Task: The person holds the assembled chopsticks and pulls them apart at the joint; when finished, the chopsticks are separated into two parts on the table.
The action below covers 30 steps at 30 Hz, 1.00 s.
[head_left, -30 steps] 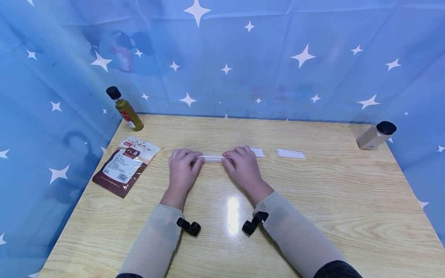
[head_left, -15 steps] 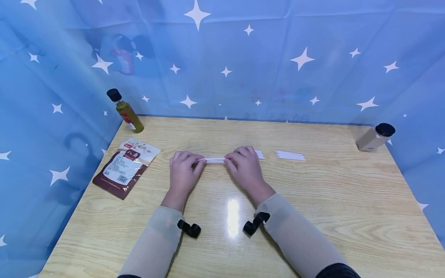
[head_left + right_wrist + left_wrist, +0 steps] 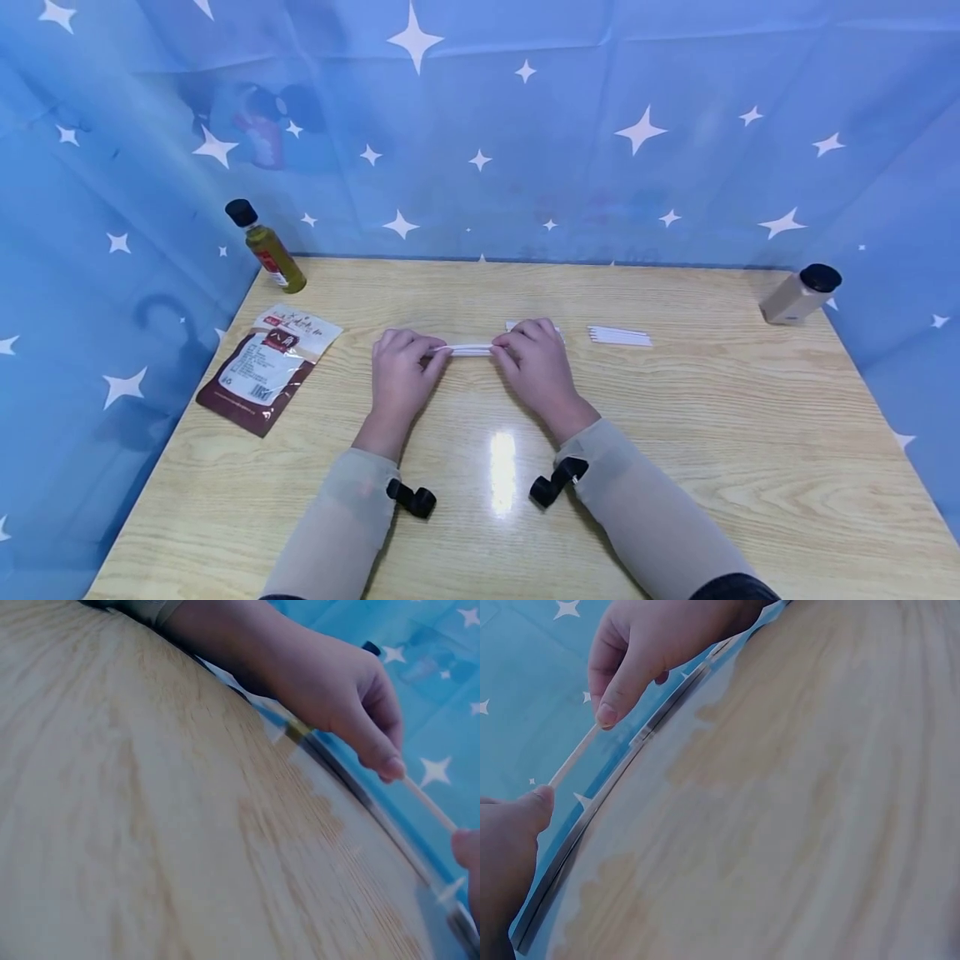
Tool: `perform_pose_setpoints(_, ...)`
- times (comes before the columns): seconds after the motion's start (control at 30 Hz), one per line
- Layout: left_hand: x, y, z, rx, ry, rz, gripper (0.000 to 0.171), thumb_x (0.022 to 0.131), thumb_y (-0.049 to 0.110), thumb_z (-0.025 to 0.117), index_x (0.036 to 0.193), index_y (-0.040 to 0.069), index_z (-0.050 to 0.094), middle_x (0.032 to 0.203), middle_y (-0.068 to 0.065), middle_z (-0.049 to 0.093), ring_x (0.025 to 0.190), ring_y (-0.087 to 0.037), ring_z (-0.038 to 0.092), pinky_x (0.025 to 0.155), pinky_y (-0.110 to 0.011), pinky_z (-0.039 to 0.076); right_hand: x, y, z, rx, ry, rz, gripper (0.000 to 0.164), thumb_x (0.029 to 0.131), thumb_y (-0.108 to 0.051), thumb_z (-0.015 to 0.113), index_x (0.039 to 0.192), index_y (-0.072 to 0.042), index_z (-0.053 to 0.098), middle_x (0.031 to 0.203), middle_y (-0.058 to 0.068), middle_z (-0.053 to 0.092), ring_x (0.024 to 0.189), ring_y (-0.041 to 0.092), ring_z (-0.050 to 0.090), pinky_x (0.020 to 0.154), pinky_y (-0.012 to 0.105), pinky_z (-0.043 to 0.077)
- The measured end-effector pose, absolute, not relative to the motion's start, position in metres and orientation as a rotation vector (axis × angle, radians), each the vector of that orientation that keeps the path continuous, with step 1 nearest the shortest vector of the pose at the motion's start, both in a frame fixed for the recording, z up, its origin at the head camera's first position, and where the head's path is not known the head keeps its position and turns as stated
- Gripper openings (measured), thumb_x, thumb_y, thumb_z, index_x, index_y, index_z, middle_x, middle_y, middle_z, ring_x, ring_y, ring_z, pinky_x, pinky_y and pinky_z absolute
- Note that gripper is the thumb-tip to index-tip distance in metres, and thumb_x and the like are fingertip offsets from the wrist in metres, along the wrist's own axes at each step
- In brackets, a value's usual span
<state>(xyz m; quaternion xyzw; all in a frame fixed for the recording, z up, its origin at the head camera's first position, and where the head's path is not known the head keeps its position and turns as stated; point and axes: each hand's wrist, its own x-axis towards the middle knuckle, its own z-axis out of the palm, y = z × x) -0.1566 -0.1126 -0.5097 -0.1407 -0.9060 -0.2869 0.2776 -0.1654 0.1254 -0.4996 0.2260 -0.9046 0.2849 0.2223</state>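
Observation:
Thin white sticks point(image 3: 470, 350), more than one lying side by side, stretch between my two hands in the head view. My left hand point(image 3: 401, 372) pinches their left end between thumb and fingers. At the other end, my right hand point(image 3: 538, 367) pinches them the same way. Both wrist views show a pale stick point(image 3: 574, 756) spanning the gap between the hands, seen against the blue cloth. Behind the right hand lies another group of white sticks point(image 3: 511, 326), mostly hidden by it. Farther right, several white sticks point(image 3: 619, 336) lie in a neat row on the table.
At left on the wooden table point(image 3: 720, 433) lies a brown and white packet point(image 3: 270, 367). A dark-capped bottle of yellow-green liquid point(image 3: 274, 258) stands at the back left corner. A black-lidded jar point(image 3: 799, 295) is at the back right. Blue star-patterned cloth point(image 3: 450, 117) hangs behind.
Both hands have shifted slightly right with the held sticks, and the right hand now covers more of the group behind it. The head view has tilted a little.

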Motion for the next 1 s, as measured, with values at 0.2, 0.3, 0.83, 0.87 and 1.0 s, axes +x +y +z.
perform_pose_setpoints(0.2,-0.156,-0.108,-0.510,-0.373,-2.435,-0.765,0.019,0.091,0.029,0.089,0.096,0.012,0.085,0.090,-0.004,0.074,0.089,-0.028,0.062,0.082,-0.046,0.046,-0.165,0.131,-0.501,0.642,-2.490,0.781,0.010,0.098,-0.022,0.081,0.100,-0.012,0.083,0.099,0.004,0.072,0.101,0.028,0.060,0.095,0.047,0.047)
perform_pose_setpoints(0.3,-0.157,-0.104,-0.510,-0.386,-2.423,-0.770,0.018,0.090,0.028,0.090,0.095,0.011,0.085,0.089,-0.004,0.074,0.087,-0.028,0.062,0.082,-0.046,0.048,-0.164,0.134,-0.503,0.632,-2.489,0.795,0.009,0.098,-0.021,0.081,0.100,-0.013,0.083,0.099,0.003,0.073,0.101,0.028,0.060,0.095,0.047,0.047)
perform_pose_setpoints(0.83,-0.161,-0.076,-0.511,-0.458,-2.408,-0.751,0.020,0.090,0.031,0.089,0.093,0.011,0.084,0.088,-0.003,0.074,0.085,-0.026,0.063,0.080,-0.043,0.051,-0.157,0.163,-0.503,0.554,-2.468,0.825,0.009,0.095,-0.019,0.083,0.098,-0.010,0.083,0.095,0.005,0.071,0.098,0.031,0.059,0.093,0.048,0.047)
perform_pose_setpoints(0.87,-0.161,-0.074,-0.511,-0.462,-2.407,-0.754,0.020,0.091,0.031,0.089,0.094,0.011,0.085,0.088,-0.003,0.074,0.085,-0.026,0.063,0.081,-0.043,0.051,-0.156,0.165,-0.503,0.555,-2.467,0.822,0.009,0.095,-0.019,0.083,0.098,-0.010,0.083,0.095,0.005,0.071,0.098,0.031,0.059,0.093,0.048,0.047)
perform_pose_setpoints(1.0,-0.161,-0.064,-0.510,-0.468,-2.436,-0.759,0.019,0.093,0.032,0.087,0.096,0.013,0.085,0.091,-0.002,0.075,0.088,-0.024,0.063,0.084,-0.042,0.051,-0.154,0.175,-0.503,0.556,-2.452,0.820,0.010,0.096,-0.019,0.083,0.098,-0.009,0.083,0.095,0.006,0.071,0.098,0.032,0.059,0.093,0.049,0.047)
